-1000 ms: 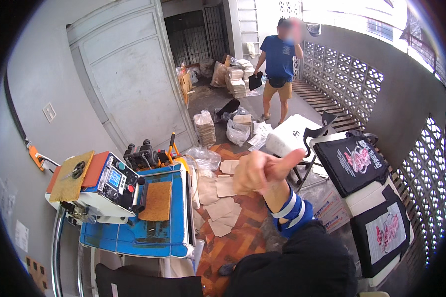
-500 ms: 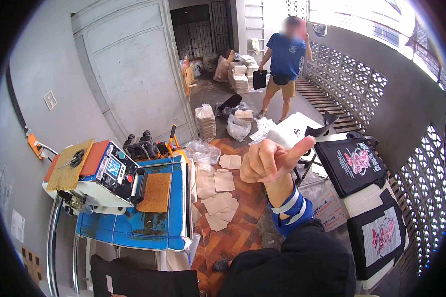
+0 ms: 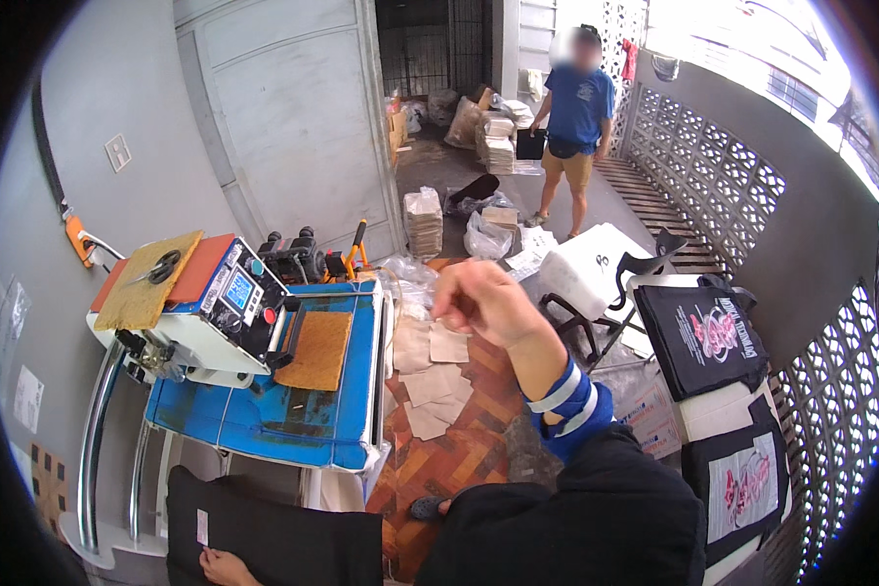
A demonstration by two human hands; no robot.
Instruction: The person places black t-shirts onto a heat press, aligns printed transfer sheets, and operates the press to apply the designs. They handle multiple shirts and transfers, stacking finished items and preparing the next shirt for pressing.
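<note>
My left hand is at the lower left, over a black cloth piece. Its fingertips pinch the lower end of a small pale label lying on that cloth. My right hand is raised in mid-air at the centre, fingers curled in and slightly blurred, with nothing visible in them. A blue-and-white band wraps the right forearm. Left of that hand is a heat press with a lit screen, and scissors rest on a brown pad on top of it.
Black bags with pink prints lie on the right. Flat beige sheets are scattered on the patterned floor. A white chair stands beyond my right arm. Farther back, a person in a blue shirt stands near stacked bundles.
My right hand has moved left, and its stretched-out thumb has drawn in. My left hand has come into view at the label. The person behind has lowered the raised arm.
</note>
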